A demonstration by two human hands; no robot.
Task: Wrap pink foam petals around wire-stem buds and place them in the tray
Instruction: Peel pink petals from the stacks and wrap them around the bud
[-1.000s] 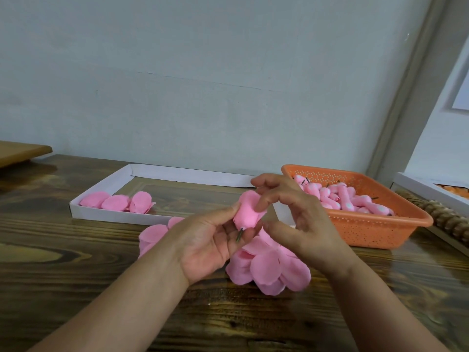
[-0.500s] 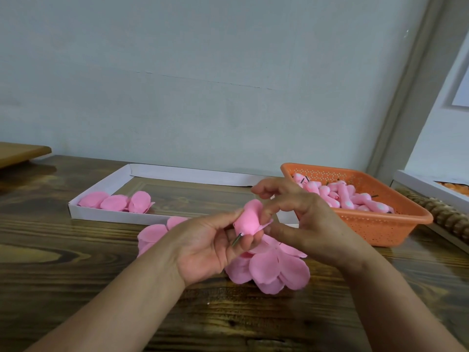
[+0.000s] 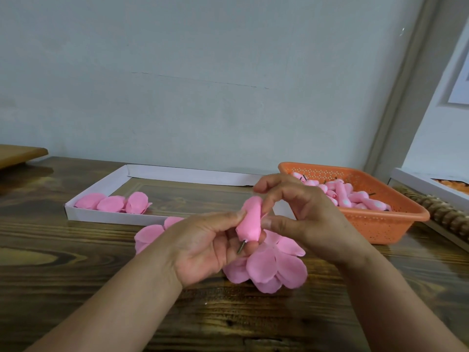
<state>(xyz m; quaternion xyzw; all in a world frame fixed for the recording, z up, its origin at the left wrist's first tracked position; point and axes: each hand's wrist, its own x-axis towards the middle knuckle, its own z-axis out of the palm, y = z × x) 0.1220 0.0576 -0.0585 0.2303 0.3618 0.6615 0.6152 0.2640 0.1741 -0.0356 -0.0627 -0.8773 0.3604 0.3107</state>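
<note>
Wrapping nearly done | white tray (image 3: 106,217) holds three finished buds, far off | your left hand (image 3: 203,246) pinches the bud (image 3: 250,219), wire stem downward | your right hand (image 3: 299,217) has rolled the petal snug, fingertips pressing | place next

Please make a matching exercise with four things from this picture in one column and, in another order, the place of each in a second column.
Things:
1. wrapped bud
2. three finished buds
3. bare buds
4. loose petals

Places:
A. in the orange basket
B. on the wooden table, under the hands
C. between left hand and right hand
D. in the white tray

Pairs: 1-C, 2-D, 3-A, 4-B
</note>
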